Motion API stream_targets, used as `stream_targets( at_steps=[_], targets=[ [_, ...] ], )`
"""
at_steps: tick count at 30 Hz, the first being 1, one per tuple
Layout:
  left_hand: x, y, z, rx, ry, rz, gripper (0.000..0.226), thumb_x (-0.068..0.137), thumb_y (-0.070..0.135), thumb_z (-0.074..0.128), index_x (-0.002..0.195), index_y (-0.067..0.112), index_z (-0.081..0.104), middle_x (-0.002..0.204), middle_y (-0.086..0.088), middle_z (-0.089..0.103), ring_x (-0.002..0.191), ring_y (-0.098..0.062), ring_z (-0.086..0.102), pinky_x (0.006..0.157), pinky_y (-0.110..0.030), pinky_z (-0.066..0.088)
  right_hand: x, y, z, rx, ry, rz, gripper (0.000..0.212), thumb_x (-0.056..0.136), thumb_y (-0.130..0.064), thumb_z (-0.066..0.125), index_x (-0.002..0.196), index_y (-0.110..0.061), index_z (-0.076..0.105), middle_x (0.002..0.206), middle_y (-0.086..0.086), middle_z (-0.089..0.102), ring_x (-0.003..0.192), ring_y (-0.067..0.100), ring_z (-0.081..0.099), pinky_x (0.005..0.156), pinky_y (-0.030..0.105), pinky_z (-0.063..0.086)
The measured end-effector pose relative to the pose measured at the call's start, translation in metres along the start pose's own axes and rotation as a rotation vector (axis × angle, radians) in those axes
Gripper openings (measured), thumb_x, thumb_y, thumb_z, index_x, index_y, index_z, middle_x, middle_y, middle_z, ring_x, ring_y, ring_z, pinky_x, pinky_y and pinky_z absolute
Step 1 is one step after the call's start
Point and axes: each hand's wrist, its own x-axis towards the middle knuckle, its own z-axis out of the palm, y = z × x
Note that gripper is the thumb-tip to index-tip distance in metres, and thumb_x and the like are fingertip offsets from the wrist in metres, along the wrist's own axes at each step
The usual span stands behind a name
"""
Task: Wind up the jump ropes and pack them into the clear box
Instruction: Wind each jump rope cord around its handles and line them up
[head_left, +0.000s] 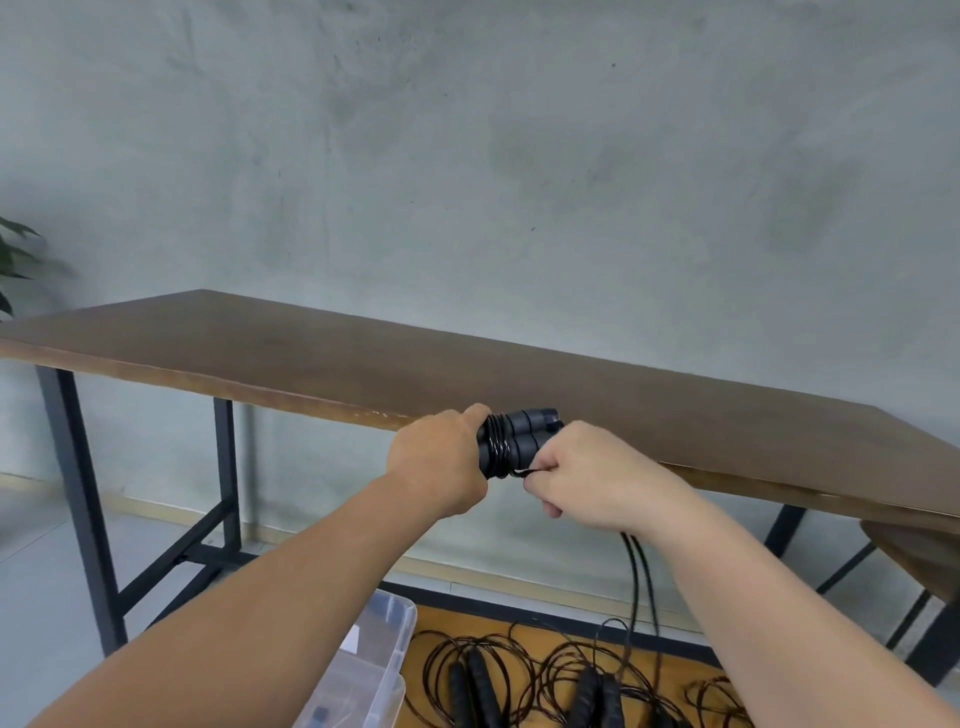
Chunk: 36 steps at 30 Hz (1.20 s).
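my left hand (436, 462) gripped the paired black ridged jump-rope handles (519, 436) | right hand (587, 475) pinched the thin black cord (640, 571) | cord looked light, springy, probably slippery, so grab near the wraps

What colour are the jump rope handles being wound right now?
Black, as is the cord; the handles show best in the head view.

Black on black here: the paired handles (519, 439) are showing matte black, ribbed with darker rings, and the cord (496, 441) coiling round them is gleaming glossy black. Down below, the loose ropes (545, 675) are lying black against an orange-brown floor (441, 618). The clear box (374, 660) is looking milky and see-through. The tabletop (363, 358) is glowing dark brown, its legs (78, 493) running black, and the wall (467, 156) is sitting mottled grey-green.
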Motion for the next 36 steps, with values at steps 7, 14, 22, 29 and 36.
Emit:
stream_targets(
  at_steps=[7, 14, 22, 29, 36],
  targets=[
    [-0.023, -0.016, -0.006, -0.011, -0.344, 0.230, 0.051, 0.082, 0.016, 0.064, 0.127, 0.030, 0.046, 0.101, 0.005, 0.062, 0.090, -0.022, 0.058, 0.077, -0.034, 0.053, 0.013, -0.006, -0.020, -0.015, -0.195, -0.112, 0.015, 0.077, -0.033, 0.079, 0.073, -0.019, 0.077, 0.059, -0.009, 0.067, 0.050, -0.001, 0.050, 0.055, 0.018, 0.038],
    [-0.048, -0.022, -0.004, -0.254, -0.612, 0.351, 0.046, 0.076, 0.009, 0.071, 0.110, 0.031, 0.049, 0.090, 0.002, 0.057, 0.081, -0.018, 0.056, 0.072, -0.035, 0.049, 0.024, 0.024, 0.010, 0.382, -0.373, -0.135, 0.015, 0.070, -0.029, 0.085, 0.076, -0.018, 0.076, 0.067, -0.005, 0.066, 0.058, 0.008, 0.049, 0.056, 0.021, 0.039],
    [-0.064, -0.033, 0.017, -0.672, -0.668, 0.293, 0.045, 0.068, 0.005, 0.072, 0.084, 0.042, 0.053, 0.078, 0.005, 0.054, 0.069, -0.008, 0.052, 0.062, -0.026, 0.042, 0.010, 0.055, 0.060, 1.005, -0.387, 0.014, 0.013, 0.079, -0.022, 0.069, 0.084, -0.010, 0.072, 0.081, 0.007, 0.070, 0.071, 0.016, 0.067, 0.064, 0.026, 0.055],
    [-0.065, -0.030, 0.028, -0.931, -0.613, 0.122, 0.039, 0.063, -0.002, 0.067, 0.096, 0.016, 0.061, 0.073, 0.004, 0.053, 0.063, -0.007, 0.050, 0.054, -0.017, 0.040, 0.006, 0.057, 0.089, 1.303, -0.143, 0.075, 0.040, 0.101, -0.005, 0.041, 0.070, -0.014, 0.065, 0.064, 0.002, 0.044, 0.052, 0.009, 0.028, 0.048, 0.021, 0.024],
    [-0.062, -0.024, 0.044, -0.963, -0.499, -0.031, 0.038, 0.065, -0.009, 0.066, 0.097, 0.011, 0.063, 0.068, 0.003, 0.049, 0.062, -0.014, 0.046, 0.052, -0.021, 0.038, -0.003, 0.058, 0.109, 1.284, -0.085, 0.166, 0.019, 0.102, -0.009, 0.040, 0.097, -0.004, 0.058, 0.061, 0.000, 0.046, 0.050, 0.008, 0.027, 0.044, 0.020, 0.020]
  ],
)
